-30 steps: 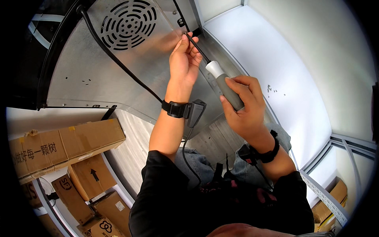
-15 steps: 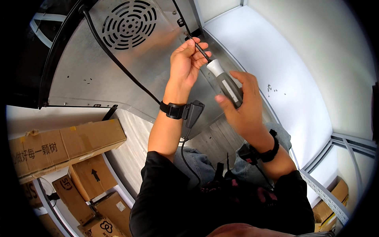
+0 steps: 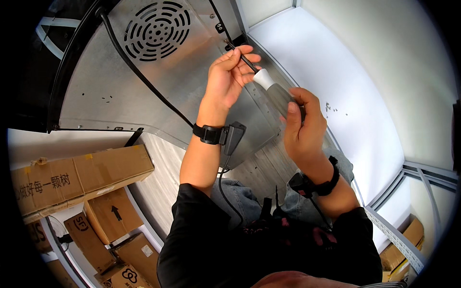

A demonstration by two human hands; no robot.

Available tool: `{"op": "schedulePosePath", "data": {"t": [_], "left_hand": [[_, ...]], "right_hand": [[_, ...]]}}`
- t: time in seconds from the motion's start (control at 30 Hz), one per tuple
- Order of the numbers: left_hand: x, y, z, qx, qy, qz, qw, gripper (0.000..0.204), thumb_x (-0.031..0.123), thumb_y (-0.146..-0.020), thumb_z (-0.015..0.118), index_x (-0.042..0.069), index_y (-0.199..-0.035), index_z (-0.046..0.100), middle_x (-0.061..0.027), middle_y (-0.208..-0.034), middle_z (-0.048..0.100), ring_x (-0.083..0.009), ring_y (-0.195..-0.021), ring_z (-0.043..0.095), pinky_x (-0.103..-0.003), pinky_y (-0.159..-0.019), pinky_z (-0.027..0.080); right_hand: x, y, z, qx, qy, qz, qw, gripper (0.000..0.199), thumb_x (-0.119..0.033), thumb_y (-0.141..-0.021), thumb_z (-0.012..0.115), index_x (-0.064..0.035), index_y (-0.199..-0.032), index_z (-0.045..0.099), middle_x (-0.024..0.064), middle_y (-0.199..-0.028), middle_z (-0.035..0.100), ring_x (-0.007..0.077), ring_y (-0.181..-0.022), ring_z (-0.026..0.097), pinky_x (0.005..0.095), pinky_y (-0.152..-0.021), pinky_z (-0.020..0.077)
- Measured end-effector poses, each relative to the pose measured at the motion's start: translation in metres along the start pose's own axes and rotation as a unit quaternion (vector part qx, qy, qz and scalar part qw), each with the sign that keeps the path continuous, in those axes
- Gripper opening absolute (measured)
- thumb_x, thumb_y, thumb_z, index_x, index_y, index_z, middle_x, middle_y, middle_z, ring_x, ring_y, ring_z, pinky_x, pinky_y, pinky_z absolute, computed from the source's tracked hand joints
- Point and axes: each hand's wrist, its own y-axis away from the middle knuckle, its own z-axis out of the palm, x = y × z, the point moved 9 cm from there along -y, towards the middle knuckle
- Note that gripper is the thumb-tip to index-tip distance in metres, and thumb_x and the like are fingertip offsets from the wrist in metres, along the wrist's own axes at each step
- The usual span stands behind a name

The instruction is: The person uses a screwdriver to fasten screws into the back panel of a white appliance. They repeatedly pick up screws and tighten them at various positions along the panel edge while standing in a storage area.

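Observation:
A screwdriver (image 3: 272,89) with a grey handle and white collar slants from my right hand up to the edge of a bare metal panel (image 3: 168,86). My left hand (image 3: 224,79) pinches its dark shaft near the tip between thumb and forefinger, the other fingers loosely spread. My right hand (image 3: 307,127) closes thumb and fingers around the handle's rear end. The tip meets the panel's edge close to a small black fitting (image 3: 219,28); whether it sits in a screw is too small to tell.
The panel has a round slotted vent (image 3: 158,32), and a thick black cable (image 3: 139,72) hangs across it. Small screws (image 3: 330,108) lie on a white surface (image 3: 355,105) at right. Cardboard boxes (image 3: 113,168) fill the lower left; a metal frame (image 3: 394,230) stands lower right.
My right hand has closed its fingers and thumb on the handle's end, having been looser around it. The handle has turned, so its pale stripe no longer shows. My left hand stays nearly in place.

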Motion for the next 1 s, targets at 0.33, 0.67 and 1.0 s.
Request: {"op": "schedulePosePath", "data": {"t": [0.33,0.67,1.0], "left_hand": [[-0.001,-0.003,-0.021,0.06,-0.04,0.021,0.997,0.023,0.023,-0.097,0.048,0.002,-0.091,0.057,-0.0112,-0.079,0.067,-0.0126,-0.056,0.062,-0.023,-0.053,0.05],[0.003,0.001,-0.009,0.029,-0.045,0.016,0.998,0.018,0.018,-0.096,0.049,0.002,-0.093,0.056,-0.0102,-0.08,0.065,-0.0091,-0.055,0.055,-0.021,-0.052,0.048],[0.004,0.005,0.003,0.051,-0.01,0.018,0.999,0.015,0.016,-0.096,0.05,0.003,-0.094,0.055,-0.009,-0.078,0.064,-0.0064,-0.054,0.053,-0.016,-0.048,0.044]], "right_hand": [[-0.031,0.001,0.001,0.005,0.051,-0.148,0.988,0.036,-0.011,-0.081,0.064,0.0,-0.112,0.05,0.0178,-0.095,0.057,0.0332,-0.071,0.06,0.0354,-0.059,0.0495],[-0.016,-0.005,0.005,-0.034,0.022,-0.075,0.996,0.037,-0.012,-0.08,0.066,-0.002,-0.112,0.049,0.0159,-0.086,0.059,0.0321,-0.066,0.059,0.0364,-0.055,0.0472],[-0.019,0.001,0.004,-0.021,0.037,-0.068,0.997,0.046,-0.005,-0.075,0.067,-0.0012,-0.116,0.047,0.0189,-0.101,0.053,0.0342,-0.083,0.06,0.0353,-0.057,0.0475]]}}
